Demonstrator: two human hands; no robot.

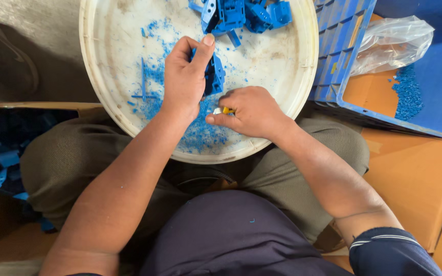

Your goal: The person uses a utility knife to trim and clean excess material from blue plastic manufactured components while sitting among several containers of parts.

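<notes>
The person sits with a wide, shallow cream-coloured basin (98, 66) resting across their lap, both forearms reaching in over its near rim. The left hand (182, 79) is curled around a blue plastic part (215, 75), thumb up on top and fingers wrapped behind it, holding it upright just above the middle of the basin. The right hand (251, 111) sits just beside it, a little nearer the body, fingers drawn in tight and pinching a small tool with a yellow handle (226, 110); only its yellow stub and a pale tip poke out between thumb and forefinger, close under the blue part. I cannot tell if the tip touches the plastic.

Blue shavings (200, 134) lie scattered over the basin floor, thickest beneath the 2 hands. A thin blue sprue stick (143, 79) lies to the left of them. At the far rim sits a heap of more blue parts (244, 14), well apart from the one being held.

To the right of the basin stands a blue crate (339, 46), with a crumpled clear plastic bag (392, 43) beside it and a patch of blue crumbs (409, 92) on orange cardboard (415, 174). At the left, a dark box (6, 153) holds blue scraps.
</notes>
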